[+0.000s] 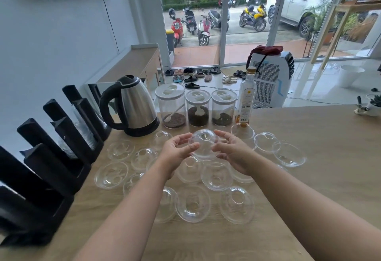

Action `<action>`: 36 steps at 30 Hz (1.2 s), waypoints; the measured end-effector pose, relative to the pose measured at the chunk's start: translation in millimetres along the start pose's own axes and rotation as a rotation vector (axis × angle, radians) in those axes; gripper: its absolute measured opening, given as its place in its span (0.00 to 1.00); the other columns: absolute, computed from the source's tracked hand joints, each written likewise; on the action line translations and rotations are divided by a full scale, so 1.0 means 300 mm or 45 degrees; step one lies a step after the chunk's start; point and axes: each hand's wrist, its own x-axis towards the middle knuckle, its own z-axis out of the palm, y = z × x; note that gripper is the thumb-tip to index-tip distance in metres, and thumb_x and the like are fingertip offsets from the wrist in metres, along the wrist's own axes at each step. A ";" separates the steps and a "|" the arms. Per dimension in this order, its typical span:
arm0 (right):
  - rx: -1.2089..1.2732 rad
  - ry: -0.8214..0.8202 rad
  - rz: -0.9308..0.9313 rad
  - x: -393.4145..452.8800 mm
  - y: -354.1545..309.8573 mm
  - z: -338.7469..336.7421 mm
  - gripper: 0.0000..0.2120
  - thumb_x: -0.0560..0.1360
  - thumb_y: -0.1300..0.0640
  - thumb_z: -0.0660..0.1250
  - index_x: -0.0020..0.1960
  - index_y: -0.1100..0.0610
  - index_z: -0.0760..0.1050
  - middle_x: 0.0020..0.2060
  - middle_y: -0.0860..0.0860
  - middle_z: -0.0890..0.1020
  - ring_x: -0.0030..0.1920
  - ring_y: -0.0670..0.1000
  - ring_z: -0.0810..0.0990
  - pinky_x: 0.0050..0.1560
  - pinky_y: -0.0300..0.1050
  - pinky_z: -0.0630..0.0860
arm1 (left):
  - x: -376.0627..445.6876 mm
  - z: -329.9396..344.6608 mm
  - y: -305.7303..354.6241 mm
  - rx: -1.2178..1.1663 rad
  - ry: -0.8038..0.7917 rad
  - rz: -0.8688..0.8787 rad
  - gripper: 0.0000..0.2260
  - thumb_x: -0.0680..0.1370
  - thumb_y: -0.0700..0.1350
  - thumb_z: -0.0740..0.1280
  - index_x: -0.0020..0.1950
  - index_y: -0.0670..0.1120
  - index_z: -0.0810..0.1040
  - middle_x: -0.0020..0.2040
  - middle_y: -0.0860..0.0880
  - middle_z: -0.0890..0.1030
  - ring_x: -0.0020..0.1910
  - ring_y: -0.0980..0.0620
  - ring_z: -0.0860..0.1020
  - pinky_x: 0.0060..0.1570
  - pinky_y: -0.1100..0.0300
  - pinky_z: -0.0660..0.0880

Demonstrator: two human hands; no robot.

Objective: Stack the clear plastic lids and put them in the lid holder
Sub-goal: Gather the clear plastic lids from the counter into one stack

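A clear dome lid (203, 144) is held above the wooden table (319, 141) between both hands. My left hand (177, 153) grips its left side with curled fingers and thumb. On its right side my right hand (233, 152) grips it the same way. Several more clear dome lids lie scattered on the table around and below the hands, such as one (112, 175) at the left and one (288, 153) at the right. The black lid holder (61, 153) stands along the table's left edge, with clear lids showing in some of its slots.
A steel kettle (134, 106) stands behind the lids at the left. Three lidded jars (198, 108) and a glass bottle (246, 98) line the far edge. A small potted plant (371, 106) sits at the far right.
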 end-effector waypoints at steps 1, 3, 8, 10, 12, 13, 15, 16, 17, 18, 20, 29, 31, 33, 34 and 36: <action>-0.085 -0.007 0.002 0.006 -0.005 0.002 0.31 0.73 0.66 0.70 0.73 0.54 0.64 0.58 0.56 0.79 0.58 0.57 0.79 0.63 0.54 0.72 | 0.001 -0.008 0.004 0.008 0.013 0.013 0.28 0.61 0.48 0.81 0.58 0.47 0.80 0.58 0.47 0.81 0.48 0.55 0.84 0.43 0.64 0.78; -0.137 -0.015 0.017 0.018 -0.014 0.007 0.31 0.73 0.62 0.72 0.73 0.54 0.65 0.59 0.56 0.80 0.60 0.56 0.79 0.65 0.54 0.72 | 0.004 -0.029 0.011 0.023 0.028 0.033 0.27 0.61 0.48 0.81 0.58 0.47 0.80 0.57 0.47 0.82 0.47 0.55 0.85 0.43 0.63 0.79; -0.176 -0.016 0.113 0.071 0.000 0.047 0.28 0.75 0.58 0.71 0.72 0.55 0.68 0.56 0.55 0.82 0.55 0.54 0.81 0.59 0.49 0.76 | 0.003 -0.092 0.002 0.183 0.102 0.011 0.29 0.59 0.52 0.83 0.57 0.50 0.81 0.57 0.48 0.83 0.50 0.51 0.84 0.54 0.54 0.79; -0.327 -0.033 0.136 0.091 0.019 0.066 0.27 0.75 0.57 0.71 0.72 0.54 0.68 0.55 0.54 0.81 0.58 0.55 0.79 0.59 0.48 0.76 | 0.000 -0.114 -0.021 0.247 0.125 -0.027 0.25 0.63 0.50 0.82 0.58 0.50 0.80 0.60 0.48 0.80 0.53 0.51 0.83 0.56 0.53 0.79; -0.502 -0.041 0.121 0.109 0.035 0.082 0.28 0.75 0.54 0.71 0.73 0.52 0.68 0.59 0.54 0.79 0.59 0.55 0.78 0.57 0.47 0.75 | -0.005 -0.135 -0.046 0.322 0.150 -0.063 0.22 0.67 0.47 0.80 0.59 0.51 0.79 0.61 0.47 0.78 0.58 0.49 0.80 0.60 0.49 0.77; -0.569 -0.047 0.101 0.117 0.041 0.089 0.28 0.75 0.54 0.71 0.73 0.51 0.67 0.61 0.55 0.78 0.60 0.53 0.77 0.57 0.46 0.73 | -0.007 -0.142 -0.056 0.365 0.163 -0.073 0.22 0.69 0.46 0.80 0.59 0.53 0.78 0.61 0.48 0.78 0.59 0.49 0.79 0.61 0.47 0.76; -0.663 -0.047 0.060 0.129 0.049 0.099 0.29 0.75 0.53 0.71 0.73 0.50 0.67 0.63 0.55 0.78 0.61 0.52 0.77 0.60 0.46 0.72 | -0.010 -0.149 -0.065 0.430 0.184 -0.075 0.21 0.70 0.46 0.79 0.59 0.55 0.77 0.62 0.48 0.78 0.60 0.49 0.78 0.62 0.47 0.75; -0.701 -0.046 0.049 0.134 0.050 0.102 0.29 0.75 0.52 0.71 0.74 0.50 0.66 0.63 0.55 0.78 0.61 0.52 0.77 0.62 0.47 0.72 | -0.010 -0.149 -0.065 0.453 0.195 -0.073 0.21 0.70 0.46 0.79 0.59 0.55 0.77 0.62 0.49 0.78 0.60 0.49 0.77 0.62 0.47 0.74; -0.735 -0.048 0.045 0.136 0.049 0.104 0.29 0.75 0.52 0.71 0.74 0.50 0.66 0.63 0.54 0.78 0.61 0.52 0.77 0.63 0.49 0.72 | -0.009 -0.149 -0.063 0.481 0.203 -0.071 0.21 0.70 0.46 0.79 0.59 0.56 0.77 0.62 0.50 0.77 0.60 0.49 0.77 0.61 0.49 0.75; -0.765 -0.052 0.045 0.137 0.047 0.105 0.29 0.75 0.52 0.71 0.74 0.50 0.66 0.62 0.54 0.78 0.59 0.52 0.77 0.63 0.49 0.73 | -0.007 -0.148 -0.060 0.519 0.207 -0.068 0.22 0.70 0.47 0.79 0.60 0.56 0.76 0.62 0.51 0.77 0.59 0.50 0.77 0.60 0.50 0.75; -0.814 -0.057 0.048 0.137 0.045 0.102 0.28 0.76 0.53 0.70 0.74 0.50 0.66 0.61 0.54 0.78 0.54 0.50 0.78 0.61 0.48 0.74 | 0.001 -0.145 -0.056 0.612 0.194 -0.068 0.26 0.69 0.46 0.80 0.64 0.55 0.76 0.62 0.51 0.77 0.58 0.51 0.77 0.57 0.53 0.75; -0.939 -0.035 0.134 0.122 0.075 0.040 0.29 0.76 0.50 0.70 0.74 0.50 0.66 0.62 0.56 0.78 0.60 0.54 0.78 0.64 0.52 0.74 | 0.018 -0.098 -0.090 1.209 0.067 0.098 0.37 0.65 0.50 0.82 0.71 0.53 0.72 0.65 0.52 0.77 0.47 0.58 0.80 0.53 0.55 0.79; -0.974 -0.026 0.143 0.128 0.079 0.033 0.29 0.76 0.50 0.70 0.74 0.49 0.66 0.64 0.57 0.77 0.62 0.53 0.76 0.65 0.52 0.73 | 0.025 -0.093 -0.092 1.271 0.050 0.117 0.37 0.65 0.51 0.81 0.72 0.53 0.72 0.65 0.53 0.77 0.45 0.62 0.78 0.48 0.62 0.77; -1.021 -0.022 0.153 0.136 0.086 0.029 0.29 0.76 0.48 0.70 0.74 0.48 0.66 0.66 0.56 0.75 0.64 0.53 0.75 0.66 0.52 0.72 | 0.025 -0.094 -0.094 1.326 0.025 0.114 0.37 0.66 0.53 0.81 0.72 0.53 0.71 0.66 0.53 0.76 0.46 0.62 0.77 0.46 0.66 0.74; -1.049 -0.024 0.158 0.140 0.090 0.029 0.29 0.75 0.48 0.69 0.74 0.48 0.66 0.67 0.55 0.75 0.65 0.53 0.74 0.66 0.52 0.71 | 0.024 -0.098 -0.095 1.365 0.012 0.112 0.37 0.66 0.54 0.80 0.73 0.54 0.71 0.67 0.53 0.76 0.50 0.60 0.78 0.49 0.64 0.75; -1.099 -0.034 0.168 0.147 0.099 0.027 0.29 0.75 0.47 0.69 0.74 0.47 0.66 0.67 0.54 0.75 0.66 0.53 0.74 0.67 0.53 0.70 | 0.021 -0.108 -0.101 1.506 -0.013 0.119 0.36 0.67 0.59 0.78 0.73 0.55 0.70 0.67 0.53 0.76 0.60 0.54 0.77 0.57 0.56 0.75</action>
